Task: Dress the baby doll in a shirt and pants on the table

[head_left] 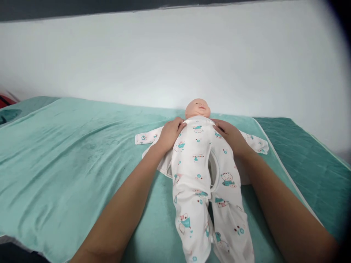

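A baby doll (197, 107) lies on its back on a teal blanket (76, 157), its head towards the wall. It wears a white printed sleepsuit (197, 171) that gapes open at the crotch. My left hand (170, 132) lies palm down on the doll's shoulder on the left of the picture, fingers curled over the fabric. My right hand (230, 134) rests on the other shoulder, fingers stretched towards the collar. The sleepsuit's sleeves spread flat to both sides.
The teal blanket covers a bed that stands against a white wall (175, 54). A darker green cover (307, 157) shows on the right. Something red (5, 100) peeks in at the far left edge.
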### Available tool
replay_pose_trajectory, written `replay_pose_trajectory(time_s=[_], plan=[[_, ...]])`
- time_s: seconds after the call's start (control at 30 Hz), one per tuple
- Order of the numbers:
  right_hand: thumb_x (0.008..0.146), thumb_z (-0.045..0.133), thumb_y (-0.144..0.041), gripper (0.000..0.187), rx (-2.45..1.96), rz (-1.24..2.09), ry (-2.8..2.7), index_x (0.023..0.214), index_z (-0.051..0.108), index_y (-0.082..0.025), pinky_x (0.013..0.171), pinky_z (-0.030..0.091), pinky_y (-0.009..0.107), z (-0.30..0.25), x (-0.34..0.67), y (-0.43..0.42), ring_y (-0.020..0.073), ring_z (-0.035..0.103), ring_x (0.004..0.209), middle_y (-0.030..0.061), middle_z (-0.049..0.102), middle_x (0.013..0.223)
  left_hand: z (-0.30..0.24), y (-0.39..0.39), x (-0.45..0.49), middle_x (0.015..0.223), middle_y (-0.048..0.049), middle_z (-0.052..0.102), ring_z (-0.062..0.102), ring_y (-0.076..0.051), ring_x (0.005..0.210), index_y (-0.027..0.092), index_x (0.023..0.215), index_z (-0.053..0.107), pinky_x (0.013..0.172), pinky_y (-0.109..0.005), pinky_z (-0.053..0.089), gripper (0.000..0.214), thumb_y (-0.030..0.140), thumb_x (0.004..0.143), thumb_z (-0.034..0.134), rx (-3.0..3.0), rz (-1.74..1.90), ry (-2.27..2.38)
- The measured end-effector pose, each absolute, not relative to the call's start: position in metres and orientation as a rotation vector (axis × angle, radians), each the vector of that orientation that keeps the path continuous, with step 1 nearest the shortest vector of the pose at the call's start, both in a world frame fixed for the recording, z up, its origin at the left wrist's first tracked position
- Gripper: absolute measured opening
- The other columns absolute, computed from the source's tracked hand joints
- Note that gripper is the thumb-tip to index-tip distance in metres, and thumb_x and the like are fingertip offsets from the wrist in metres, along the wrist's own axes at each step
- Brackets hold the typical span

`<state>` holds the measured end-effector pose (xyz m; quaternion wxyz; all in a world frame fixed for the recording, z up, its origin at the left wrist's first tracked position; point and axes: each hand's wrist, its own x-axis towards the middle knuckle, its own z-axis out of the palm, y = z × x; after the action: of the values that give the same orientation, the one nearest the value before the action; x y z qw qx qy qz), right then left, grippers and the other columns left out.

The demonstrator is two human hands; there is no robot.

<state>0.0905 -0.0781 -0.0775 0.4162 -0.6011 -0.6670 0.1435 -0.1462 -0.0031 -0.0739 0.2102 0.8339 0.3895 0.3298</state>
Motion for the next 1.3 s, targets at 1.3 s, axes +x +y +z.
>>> replay_pose_trajectory(time_s=[1.3], plan=[[0.086, 0.046, -0.041, 0.03, -1.829, 0.461, -1.401, 0.076, 0.066, -0.021, 0.067, 0.042, 0.035, -0.094, 0.089, -0.142, 0.0256, 0.06, 0.077, 0.0065, 0.072, 0.08, -0.087, -0.089, -0.172, 0.112, -0.0102, 0.067, 0.058, -0.026, 0.103, 0.019, 0.115, 0.059, 0.09, -0.039, 0.046, 0.027, 0.017, 0.092, 0.045, 2.42, 0.902, 1.365]])
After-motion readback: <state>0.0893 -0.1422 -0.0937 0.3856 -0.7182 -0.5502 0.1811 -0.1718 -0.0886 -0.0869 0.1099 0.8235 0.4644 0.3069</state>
